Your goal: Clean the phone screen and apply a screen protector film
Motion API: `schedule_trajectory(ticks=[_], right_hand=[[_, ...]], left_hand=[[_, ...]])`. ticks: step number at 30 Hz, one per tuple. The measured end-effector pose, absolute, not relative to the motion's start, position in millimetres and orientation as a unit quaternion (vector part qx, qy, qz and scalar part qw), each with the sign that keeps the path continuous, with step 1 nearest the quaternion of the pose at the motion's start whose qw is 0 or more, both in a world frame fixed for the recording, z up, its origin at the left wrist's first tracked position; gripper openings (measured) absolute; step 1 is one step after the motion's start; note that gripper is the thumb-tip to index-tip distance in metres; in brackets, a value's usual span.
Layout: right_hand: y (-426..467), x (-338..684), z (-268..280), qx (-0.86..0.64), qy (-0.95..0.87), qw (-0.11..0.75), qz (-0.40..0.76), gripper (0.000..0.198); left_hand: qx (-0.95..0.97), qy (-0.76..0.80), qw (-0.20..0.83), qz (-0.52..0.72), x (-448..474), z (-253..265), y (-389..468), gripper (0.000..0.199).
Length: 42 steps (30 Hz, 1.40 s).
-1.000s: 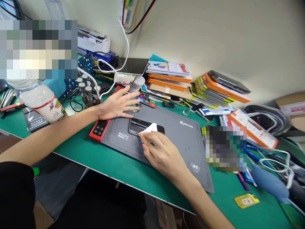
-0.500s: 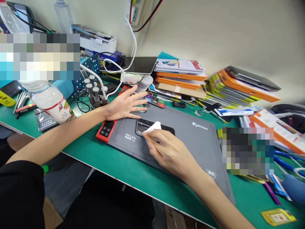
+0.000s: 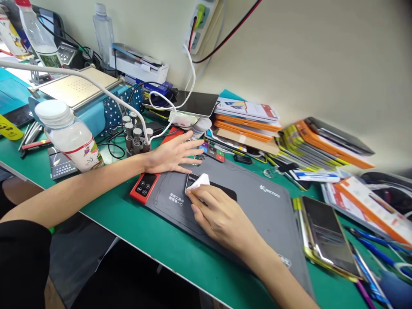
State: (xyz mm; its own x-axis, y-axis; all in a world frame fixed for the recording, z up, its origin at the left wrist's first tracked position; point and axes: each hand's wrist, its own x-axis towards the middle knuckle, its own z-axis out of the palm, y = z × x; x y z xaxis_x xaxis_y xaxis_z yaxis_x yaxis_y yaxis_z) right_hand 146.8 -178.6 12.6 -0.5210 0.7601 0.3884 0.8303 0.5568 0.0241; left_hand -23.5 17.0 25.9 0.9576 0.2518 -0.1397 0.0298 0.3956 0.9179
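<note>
A black smartphone [image 3: 225, 192] lies on the grey work mat [image 3: 257, 219], partly hidden by my right hand. My right hand [image 3: 219, 210] pinches a folded white wipe [image 3: 199, 182] and presses it on the phone's left end. My left hand [image 3: 177, 152] is spread with fingers apart above the mat's back left part, just beyond the phone, and holds nothing. Beside my left wrist is the mat's red edge unit with a black button panel [image 3: 144, 184].
A clear bottle [image 3: 80, 148] and several grey-capped screwdrivers [image 3: 137, 137] stand left of my hands. Boxes [image 3: 246, 111] are stacked along the wall. Another phone [image 3: 328, 236] lies right of the mat, near blue-handled tools [image 3: 383, 253]. A white cable [image 3: 106, 90] crosses the left side.
My right hand and the wipe have moved slightly left along the phone, toward its end. My left hand stays spread. The camera view has shifted a little.
</note>
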Motion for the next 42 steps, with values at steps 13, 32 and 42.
schedule_trajectory(ticks=[13, 32, 42], right_hand=[[-178.2, 138.7, 10.8, -0.469, -0.859, 0.164, -0.125, 0.035], [-185.2, 139.8, 11.8, -0.467, -0.856, 0.162, -0.152, 0.028], [-225.3, 188.5, -2.8, -0.547, -0.792, 0.176, -0.207, 0.03]], left_hand=[[0.546, 0.132, 0.824, 0.073, -25.0, 28.9, 16.2, 0.083], [0.56, 0.126, 0.815, 0.08, -26.4, 29.7, 17.7, 0.082], [0.554, 0.123, 0.819, 0.08, -26.9, 29.7, 21.4, 0.083]])
